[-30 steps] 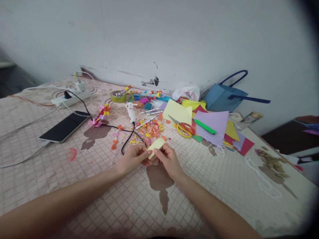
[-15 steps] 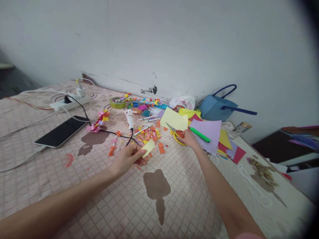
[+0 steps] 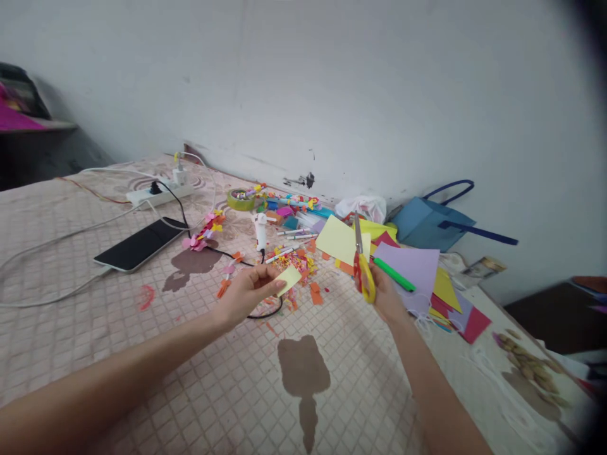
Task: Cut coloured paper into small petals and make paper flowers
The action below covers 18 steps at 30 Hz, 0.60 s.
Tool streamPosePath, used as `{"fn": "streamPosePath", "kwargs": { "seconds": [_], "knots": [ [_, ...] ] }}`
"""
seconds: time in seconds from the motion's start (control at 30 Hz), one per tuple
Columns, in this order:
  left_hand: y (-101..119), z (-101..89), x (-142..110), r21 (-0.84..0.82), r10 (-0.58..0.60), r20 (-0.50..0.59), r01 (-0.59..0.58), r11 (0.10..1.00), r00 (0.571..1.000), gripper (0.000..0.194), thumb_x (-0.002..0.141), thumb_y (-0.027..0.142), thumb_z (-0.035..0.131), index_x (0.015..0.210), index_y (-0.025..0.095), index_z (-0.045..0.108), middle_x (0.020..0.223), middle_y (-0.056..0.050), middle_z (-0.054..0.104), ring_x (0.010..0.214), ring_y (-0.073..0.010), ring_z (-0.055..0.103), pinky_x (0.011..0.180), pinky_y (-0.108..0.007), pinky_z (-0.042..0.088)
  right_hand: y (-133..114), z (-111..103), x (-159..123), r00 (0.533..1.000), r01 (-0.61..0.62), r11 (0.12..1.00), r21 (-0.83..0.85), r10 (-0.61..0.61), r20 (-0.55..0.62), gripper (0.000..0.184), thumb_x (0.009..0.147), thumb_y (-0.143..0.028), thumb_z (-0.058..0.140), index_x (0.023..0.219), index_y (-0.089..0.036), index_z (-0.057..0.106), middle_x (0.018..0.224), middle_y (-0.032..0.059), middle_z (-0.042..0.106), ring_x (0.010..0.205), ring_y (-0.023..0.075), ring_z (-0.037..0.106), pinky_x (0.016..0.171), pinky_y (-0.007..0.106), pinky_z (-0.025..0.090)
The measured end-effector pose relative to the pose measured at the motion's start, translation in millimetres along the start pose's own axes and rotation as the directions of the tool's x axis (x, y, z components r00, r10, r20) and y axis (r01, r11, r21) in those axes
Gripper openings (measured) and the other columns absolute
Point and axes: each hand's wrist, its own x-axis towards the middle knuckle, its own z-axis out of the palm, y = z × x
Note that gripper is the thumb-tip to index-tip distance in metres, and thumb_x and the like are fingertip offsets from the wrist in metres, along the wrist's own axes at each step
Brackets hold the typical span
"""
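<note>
Between the thumb and fingers of my left hand (image 3: 253,289) is a small pale yellow paper piece (image 3: 289,279). My right hand (image 3: 383,292) is closed on scissors (image 3: 363,265) with yellow and red handles; their blades point up and away. Behind the scissors lies a larger pale yellow sheet (image 3: 334,239). A green cutter-like tool (image 3: 394,274) rests on a purple sheet (image 3: 417,262), just right of my right hand. Beyond my left hand are a heap of small coloured paper scraps (image 3: 301,264) and a white glue gun (image 3: 260,232).
At the left are a tablet-like device (image 3: 142,245) on a cable and a white power strip (image 3: 161,194). Green tape (image 3: 241,201) lies toward the back. A blue bag (image 3: 429,221) leans by the wall. White cord (image 3: 507,392) runs along the right.
My right hand has lifted the scissors off the table, turning the blades upward. My left hand still holds the paper piece. The whole view has shifted slightly left.
</note>
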Motion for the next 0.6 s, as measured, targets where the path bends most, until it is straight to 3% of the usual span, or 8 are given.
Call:
{"fn": "streamPosePath", "kwargs": {
  "seconds": [0.1,0.13,0.2,0.3,0.47,0.6],
  "knots": [
    [6.6,-1.4,0.4,-0.081,0.039,-0.010,-0.040,0.996,0.999,0.028,0.075,0.031,0.068,0.096,0.016,0.056,0.081,-0.001,0.063,0.073,-0.0119,0.057,0.065,-0.021,0.042,-28.1,26.0,-26.7,0.989,0.007,0.994,0.109,-0.023,0.148,0.047,0.074,-0.068,0.052,0.088,-0.023,0.053,0.062,-0.0015,0.047,0.052,0.0143,0.042,0.048,0.028,0.036],
    [8.0,-2.4,0.8,-0.093,0.058,-0.011,-0.059,0.994,0.998,0.031,0.076,0.030,0.068,0.100,0.017,0.055,0.082,-0.001,0.063,0.074,-0.0118,0.057,0.064,-0.021,0.042,-36.8,33.8,-34.8,0.968,-0.007,0.981,0.196,-0.042,0.246,0.046,0.074,-0.067,0.054,0.086,-0.023,0.053,0.065,-0.0011,0.047,0.053,0.0137,0.041,0.048,0.027,0.035],
    [9.1,-5.6,2.1,-0.080,0.084,-0.011,-0.085,0.993,0.996,0.028,0.077,0.029,0.067,0.100,0.017,0.056,0.080,-0.001,0.062,0.070,-0.0107,0.055,0.061,-0.020,0.040,-51.0,46.0,-48.9,0.916,-0.068,0.959,0.274,-0.049,0.399,0.045,0.071,-0.065,0.060,0.082,-0.022,0.052,0.070,-0.0002,0.047,0.055,0.0124,0.040,0.049,0.026,0.034],
    [8.0,-12.3,4.7,-0.007,0.077,-0.018,-0.077,0.997,0.997,0.020,0.079,0.030,0.064,0.094,0.016,0.063,0.081,-0.001,0.061,0.069,-0.0097,0.053,0.061,-0.020,0.040,-61.0,54.6,-64.4,0.851,-0.183,0.930,0.319,-0.012,0.525,0.044,0.073,-0.063,0.059,0.091,-0.024,0.050,0.079,0.0005,0.045,0.059,0.0123,0.041,0.051,0.025,0.035],
    [10.0,-18.9,7.3,0.033,0.084,-0.049,-0.082,0.996,0.995,0.024,0.081,0.028,0.063,0.102,0.018,0.064,0.086,-0.001,0.063,0.076,-0.0108,0.055,0.066,-0.020,0.043,-58.1,54.1,-75.6,0.804,-0.116,0.970,0.213,-0.034,0.593,0.040,0.084,-0.062,0.044,0.099,-0.025,0.049,0.075,-0.0010,0.041,0.059,0.0126,0.035,0.052,0.025,0.032],
    [15.8,-18.0,7.5,0.027,0.113,-0.041,-0.112,0.993,0.993,0.027,0.078,0.027,0.065,0.103,0.017,0.063,0.085,-0.001,0.063,0.071,-0.0099,0.055,0.064,-0.020,0.044,-58.0,54.5,-77.8,0.809,-0.052,0.995,0.080,-0.005,0.588,0.034,0.086,-0.057,0.043,0.092,-0.024,0.050,0.074,0.0002,0.047,0.057,0.0130,0.037,0.050,0.026,0.032]
  ]
}}
